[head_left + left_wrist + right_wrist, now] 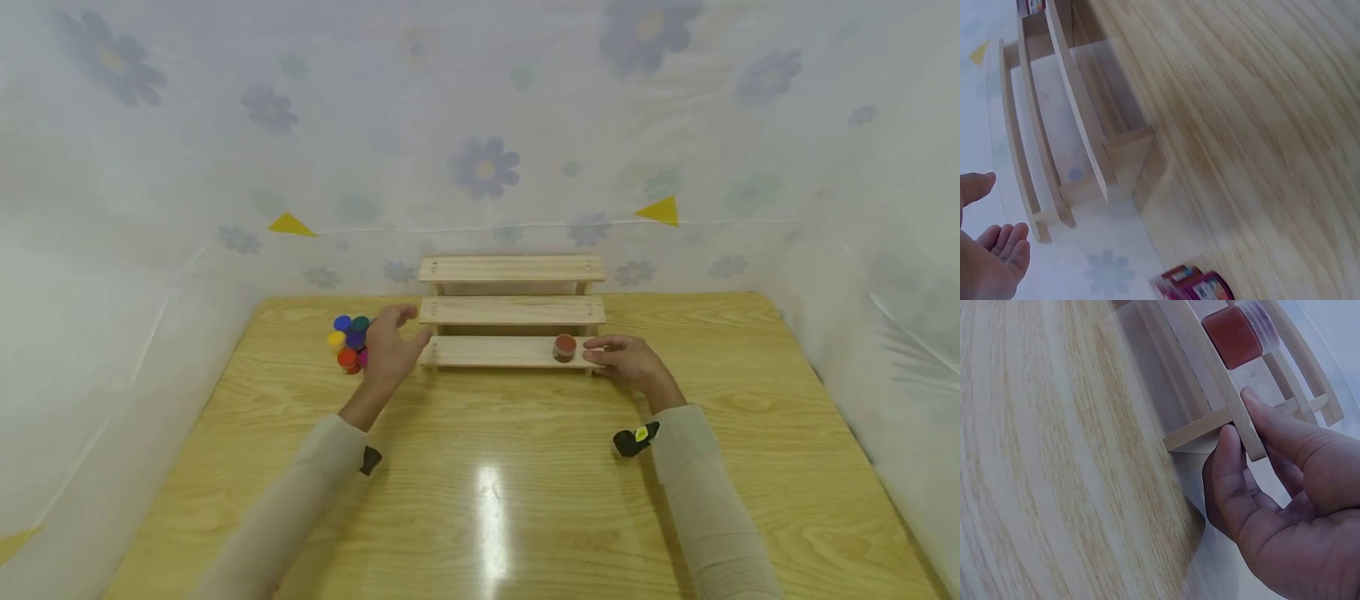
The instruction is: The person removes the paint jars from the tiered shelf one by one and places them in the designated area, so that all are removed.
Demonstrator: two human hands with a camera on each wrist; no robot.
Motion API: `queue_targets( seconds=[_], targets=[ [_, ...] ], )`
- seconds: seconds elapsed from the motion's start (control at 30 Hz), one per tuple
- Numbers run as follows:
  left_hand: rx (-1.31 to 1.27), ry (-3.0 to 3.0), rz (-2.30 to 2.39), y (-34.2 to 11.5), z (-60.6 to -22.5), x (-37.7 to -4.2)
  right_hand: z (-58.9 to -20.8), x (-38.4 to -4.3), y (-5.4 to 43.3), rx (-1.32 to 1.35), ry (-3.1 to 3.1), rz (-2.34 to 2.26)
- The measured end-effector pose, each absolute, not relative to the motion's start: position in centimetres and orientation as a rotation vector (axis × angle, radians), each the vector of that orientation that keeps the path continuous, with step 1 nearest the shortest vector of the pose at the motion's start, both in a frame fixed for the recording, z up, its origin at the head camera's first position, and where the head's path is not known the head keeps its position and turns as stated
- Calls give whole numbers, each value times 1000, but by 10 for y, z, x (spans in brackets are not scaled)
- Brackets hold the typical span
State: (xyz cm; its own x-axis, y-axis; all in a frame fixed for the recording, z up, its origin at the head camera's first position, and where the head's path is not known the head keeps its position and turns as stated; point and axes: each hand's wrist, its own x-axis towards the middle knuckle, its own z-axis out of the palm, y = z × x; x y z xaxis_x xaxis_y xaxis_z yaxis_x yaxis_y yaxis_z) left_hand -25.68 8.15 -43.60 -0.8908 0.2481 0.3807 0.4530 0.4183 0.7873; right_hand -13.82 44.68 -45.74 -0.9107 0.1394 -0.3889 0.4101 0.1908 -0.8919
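Observation:
A three-step wooden rack (510, 310) stands at the back of the table. On the right part of its lowest step sits a small jar with reddish-brown paint (1233, 337). My right hand (628, 363) pinches the right end of that step; in the right wrist view the thumb (1260, 412) lies above the board and the fingers are below it. Off the rack's left end, my left hand (392, 346) is held up with thumb and fingers apart and nothing between them. Behind it stands a cluster of paint jars (348, 360), partly hidden by the hand.
The jars have blue, green, yellow, red and magenta tops. Behind the rack hangs a pale flowered sheet (390, 150) that also closes off both sides. Yellow triangles (660, 212) are stuck on it. The wood-grain table (420, 500) stretches in front of the rack.

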Motion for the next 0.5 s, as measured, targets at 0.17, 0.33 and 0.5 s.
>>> queue_targets(
  seconds=[0.17, 0.33, 0.5],
  targets=[
    [-684, -2450, -1458, 101, -441, -254, -457, -139, 448, 519, 2241, -1796],
    [-785, -2362, -1491, 120, -445, -250, -460, -141, 450, 530, 2236, -1800],
    [-840, -2316, -1519, 138, -447, -246, -462, -141, 449, 553, 2240, -1802]
  ],
)
